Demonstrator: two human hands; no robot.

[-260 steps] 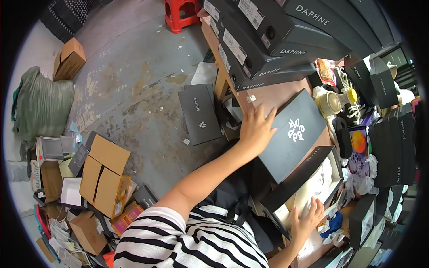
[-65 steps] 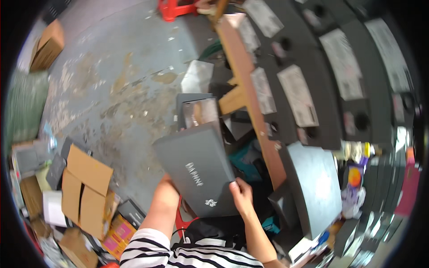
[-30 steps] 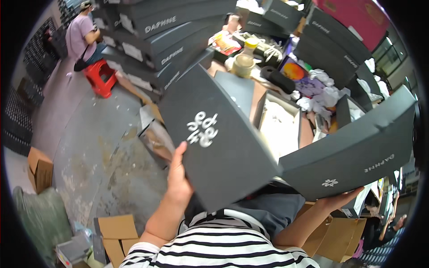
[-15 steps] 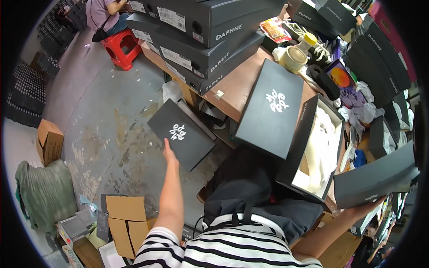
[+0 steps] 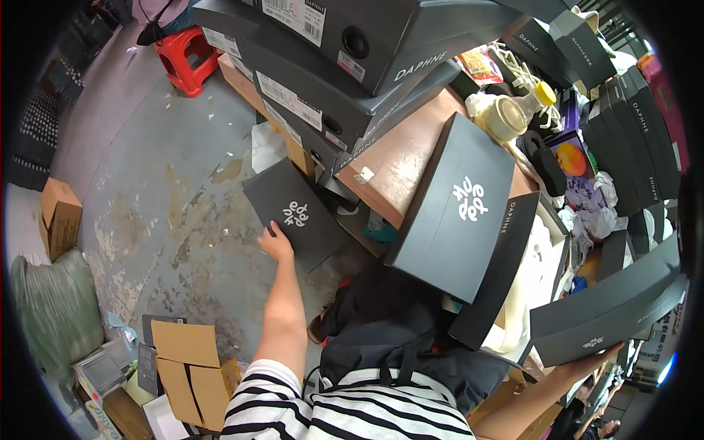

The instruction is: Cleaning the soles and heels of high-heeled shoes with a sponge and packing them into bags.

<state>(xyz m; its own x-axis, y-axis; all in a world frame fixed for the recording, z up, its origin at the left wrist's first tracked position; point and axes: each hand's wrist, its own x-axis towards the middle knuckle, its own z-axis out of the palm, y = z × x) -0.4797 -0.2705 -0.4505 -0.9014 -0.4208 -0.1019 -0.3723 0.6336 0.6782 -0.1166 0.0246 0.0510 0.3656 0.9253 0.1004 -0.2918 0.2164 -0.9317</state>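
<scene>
Right hand (image 5: 603, 356) beneath a long dark box (image 5: 601, 312), left hand (image 5: 277, 243) at the edge of a flat dark box (image 5: 299, 220).
Nearest, the raised long dark box covers much of the right hand (only a strip of it shows along the lower side), so I cannot tell how its fingers close. The left hand's fingers bend at the left side of the flat dark box, which bears a white emblem and sits low beside the table (image 5: 400, 165); whether they pinch it, I cannot tell. Between the two, an open box (image 5: 493, 275) with pale contents stands just beside a closed box (image 5: 455, 213). Beyond are a yellow-capped container (image 5: 522, 110), stacked boxes (image 5: 385, 55) and, farthest, a red stool (image 5: 182, 70).
</scene>
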